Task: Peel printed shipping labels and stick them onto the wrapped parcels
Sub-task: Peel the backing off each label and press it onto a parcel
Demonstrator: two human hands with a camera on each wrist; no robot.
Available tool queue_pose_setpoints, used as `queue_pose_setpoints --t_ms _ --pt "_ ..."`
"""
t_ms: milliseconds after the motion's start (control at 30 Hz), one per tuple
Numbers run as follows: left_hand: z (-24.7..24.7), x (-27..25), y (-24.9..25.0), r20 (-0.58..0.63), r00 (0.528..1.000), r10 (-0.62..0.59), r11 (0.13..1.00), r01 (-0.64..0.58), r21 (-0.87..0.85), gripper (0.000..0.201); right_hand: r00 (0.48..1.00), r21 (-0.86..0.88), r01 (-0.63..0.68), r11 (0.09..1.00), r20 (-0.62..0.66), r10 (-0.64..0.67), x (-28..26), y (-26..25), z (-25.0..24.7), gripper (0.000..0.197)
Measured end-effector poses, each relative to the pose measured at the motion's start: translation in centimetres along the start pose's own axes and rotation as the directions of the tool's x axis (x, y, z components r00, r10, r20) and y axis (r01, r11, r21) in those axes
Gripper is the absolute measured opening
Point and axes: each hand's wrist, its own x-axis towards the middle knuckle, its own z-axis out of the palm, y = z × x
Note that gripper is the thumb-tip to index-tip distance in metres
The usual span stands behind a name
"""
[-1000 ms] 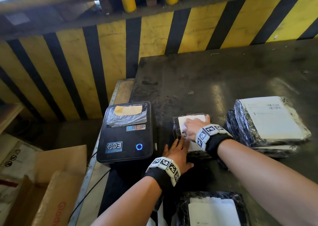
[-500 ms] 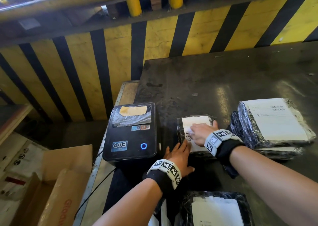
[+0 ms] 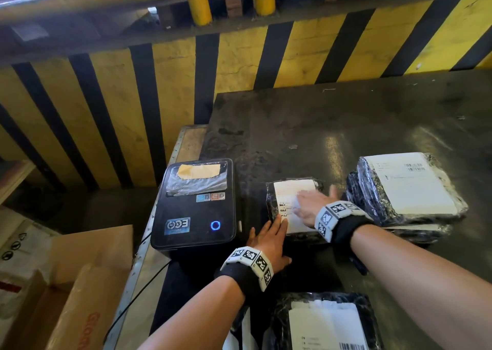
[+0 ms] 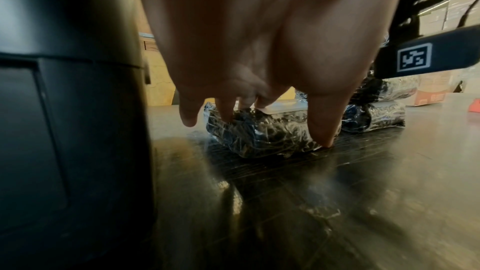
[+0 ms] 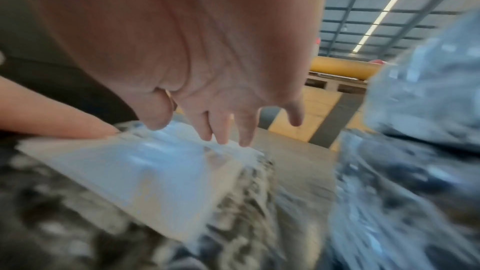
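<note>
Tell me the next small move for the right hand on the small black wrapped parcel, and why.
Probably sweep the flat right hand across the white shipping label toward its far edge. The label already lies on the small black film-wrapped parcel, and the left hand steadies its near edge.

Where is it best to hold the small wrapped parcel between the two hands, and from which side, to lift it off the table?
Probably grip the small parcel by its two long side edges, coming from above. It lies flat on the table, and its label fills the top. The left hand already touches its near-left edge; the right hand lies open on top.
</note>
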Motion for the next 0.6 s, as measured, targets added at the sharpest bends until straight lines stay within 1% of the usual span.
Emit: queue_pose_setpoints --t_ms 67,133,200,267,300,400,467,533,600 --pt "0.0 0.0 0.0 -0.007 1.0 0.002 1.0 -0.002 0.003 0.09 0.991 -0.001 0.13 0.992 -0.016 -0.13 -0.1 -1.6 0.6 0.029" --pt "0.0 0.0 0.0 -0.014 1.0 0.001 1.0 -0.001 0.01 0.09 0.983 0.002 0.18 0.984 -0.025 -0.18 -0.3 -2.1 1.4 0.033" --pt "0.2 0.0 -0.2 -0.016 1.0 0.003 1.0 -0.003 0.003 0.09 0.987 0.009 0.162 0.987 -0.007 -0.161 -0.4 -0.9 1.4 0.041" --pt "0.3 0.0 -0.4 -0.017 1.0 0.01 1.0 -0.01 -0.001 0.089 0.993 -0.013 0.103 0.995 0.068 -0.101 -0.6 0.8 1.0 0.054" --pt "0.4 0.0 -0.5 -0.02 1.0 0.012 1.0 -0.012 -0.002 0.089 0.993 -0.031 0.072 0.997 0.095 -0.069 -0.7 1.7 1.0 0.057" --pt "0.6 0.1 -0.6 -0.026 0.999 0.019 1.0 -0.019 -0.006 0.089 0.994 -0.07 -0.002 0.998 0.107 0.01 -0.8 3.1 0.2 0.055" --pt "0.7 0.0 -0.6 -0.038 0.999 0.026 0.999 -0.025 0.024 0.089 0.996 -0.093 -0.019 0.996 0.083 0.027 -0.5 2.6 -0.6 0.048" --pt "0.7 0.0 -0.6 -0.049 0.998 0.033 0.998 -0.03 0.058 0.09 0.999 -0.081 0.045 0.996 0.03 -0.043 -0.1 1.1 -0.8 0.042" --pt "0.7 0.1 -0.7 -0.055 0.998 0.035 0.997 -0.031 0.071 0.091 0.987 -0.063 0.16 0.985 -0.003 -0.161 0.1 -0.5 0.1 0.045"
